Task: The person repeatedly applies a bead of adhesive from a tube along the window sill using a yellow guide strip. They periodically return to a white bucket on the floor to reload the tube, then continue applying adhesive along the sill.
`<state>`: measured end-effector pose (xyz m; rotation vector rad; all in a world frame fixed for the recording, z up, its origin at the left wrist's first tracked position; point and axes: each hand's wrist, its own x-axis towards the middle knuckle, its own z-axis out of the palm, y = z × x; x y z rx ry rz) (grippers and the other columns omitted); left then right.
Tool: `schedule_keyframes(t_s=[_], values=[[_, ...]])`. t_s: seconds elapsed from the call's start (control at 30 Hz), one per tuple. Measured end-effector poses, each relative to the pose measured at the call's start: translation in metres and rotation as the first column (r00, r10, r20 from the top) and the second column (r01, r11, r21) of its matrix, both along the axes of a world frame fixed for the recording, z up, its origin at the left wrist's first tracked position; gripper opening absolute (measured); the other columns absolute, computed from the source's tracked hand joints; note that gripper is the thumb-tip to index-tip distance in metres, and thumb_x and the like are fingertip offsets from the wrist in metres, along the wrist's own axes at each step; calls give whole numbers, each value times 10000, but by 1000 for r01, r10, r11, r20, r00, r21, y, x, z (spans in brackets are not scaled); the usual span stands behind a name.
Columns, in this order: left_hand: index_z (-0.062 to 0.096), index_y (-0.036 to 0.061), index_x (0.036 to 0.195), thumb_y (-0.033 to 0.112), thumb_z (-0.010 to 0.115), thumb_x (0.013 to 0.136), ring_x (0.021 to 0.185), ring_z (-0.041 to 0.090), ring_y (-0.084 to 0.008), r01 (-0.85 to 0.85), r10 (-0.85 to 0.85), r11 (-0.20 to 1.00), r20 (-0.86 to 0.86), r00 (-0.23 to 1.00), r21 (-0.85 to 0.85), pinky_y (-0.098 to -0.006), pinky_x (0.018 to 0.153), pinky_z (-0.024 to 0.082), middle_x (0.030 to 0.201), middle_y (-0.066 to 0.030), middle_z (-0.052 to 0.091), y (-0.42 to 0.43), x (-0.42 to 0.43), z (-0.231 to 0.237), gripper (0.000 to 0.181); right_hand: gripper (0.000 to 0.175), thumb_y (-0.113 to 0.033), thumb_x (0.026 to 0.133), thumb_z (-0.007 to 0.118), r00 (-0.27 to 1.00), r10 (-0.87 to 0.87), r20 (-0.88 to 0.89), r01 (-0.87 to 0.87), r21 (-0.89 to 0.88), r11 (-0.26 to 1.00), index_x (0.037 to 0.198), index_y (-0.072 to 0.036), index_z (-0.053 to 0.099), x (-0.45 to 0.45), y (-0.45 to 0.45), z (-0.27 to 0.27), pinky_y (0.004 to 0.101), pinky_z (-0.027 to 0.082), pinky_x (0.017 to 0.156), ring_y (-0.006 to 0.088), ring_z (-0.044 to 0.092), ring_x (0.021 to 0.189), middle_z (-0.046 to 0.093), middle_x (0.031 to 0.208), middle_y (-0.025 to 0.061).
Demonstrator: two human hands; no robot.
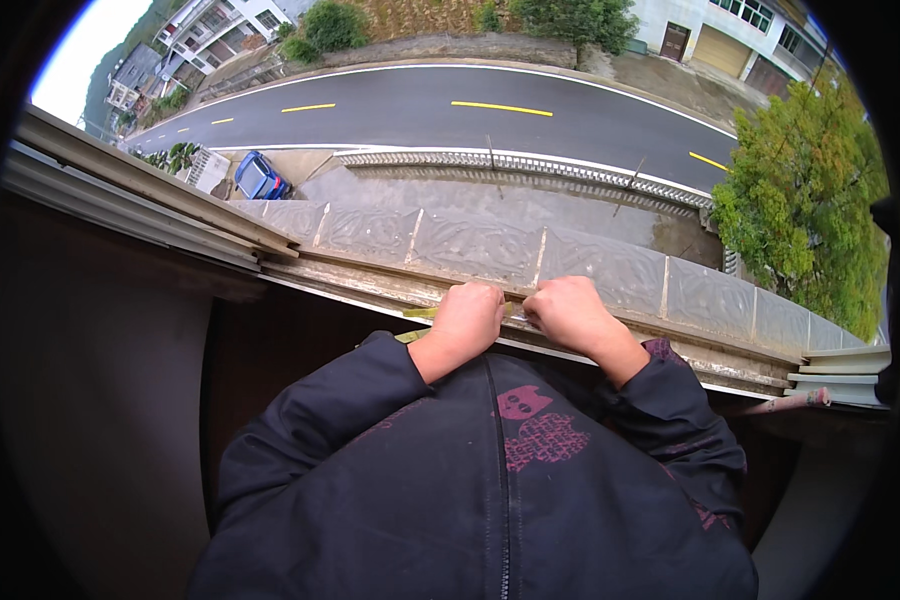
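Note:
Both hands meet over a dirt-stained sliding-window track (367, 283) in front of my body. My left hand (466, 315) is closed around a flat yellow-green strip (420, 312), which sticks out on its left side and a little on its right. Another yellow-green piece (412, 336) shows below, near the left cuff; whether it joins the strip is hidden. My right hand (574, 313) has curled fingers a short gap from the left fist, low over the track. A small pale bit shows under its fingertips, too small to name, and its grip is hidden.
Sliding window frames (157, 195) stand at the left, with more frame ends (844, 369) at the right. A pinkish rod-like thing (791, 401) lies by the right end. Beyond the track runs a grey tiled ledge (472, 238), with a drop to the paved yard (450, 191) below.

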<state>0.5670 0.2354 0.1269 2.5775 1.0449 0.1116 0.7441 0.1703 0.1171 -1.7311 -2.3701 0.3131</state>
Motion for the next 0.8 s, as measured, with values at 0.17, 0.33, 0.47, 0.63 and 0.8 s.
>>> schedule_keyframes(t_s=[0.17, 0.33, 0.47, 0.63, 0.8], values=[[692, 31, 772, 148, 641, 776, 741, 646, -360, 4, -3, 1000, -112, 994, 8, -448, 697, 512, 741, -178, 661, 17, -13, 12, 128, 90, -135, 698, 599, 998, 24, 61, -21, -37, 999, 689, -108, 685, 21, -7, 10, 416, 506, 591, 289, 664, 707, 664, 700, 93], [704, 27, 762, 141, 637, 759, 738, 651, -362, 63, -80, 989, -129, 988, -133, -443, 693, 515, 727, -193, 658, 37, -13, 11, 133, 89, -136, 695, 599, 993, 95, 72, -92, -42, 995, 682, -98, 679, 27, -4, 10, 409, 507, 594, 294, 665, 705, 664, 700, 95], [725, 38, 796, 171, 658, 754, 735, 656, -353, 24, -58, 965, -123, 991, -260, -420, 696, 520, 743, -191, 667, 42, -2, 7, 154, 93, -140, 700, 598, 992, 110, 67, -108, -37, 993, 680, -100, 679, 18, 2, 5, 405, 511, 599, 295, 665, 701, 664, 697, 95], [730, 42, 797, 197, 678, 762, 720, 659, -336, -64, 25, 909, -100, 995, -411, -402, 698, 520, 729, -180, 670, 36, 10, 8, 168, 102, -152, 709, 597, 996, 85, 27, -85, -9, 996, 684, -105, 683, 10, 5, 1, 402, 512, 593, 293, 664, 700, 661, 694, 97], [727, 41, 802, 181, 674, 772, 713, 656, -345, -73, 60, 959, -55, 997, -274, -418, 683, 515, 723, -185, 666, 36, 0, 13, 152, 92, -151, 707, 605, 998, 65, 3, -65, -16, 998, 699, -117, 690, 20, 0, 5, 409, 509, 596, 294, 657, 704, 649, 696, 94]])
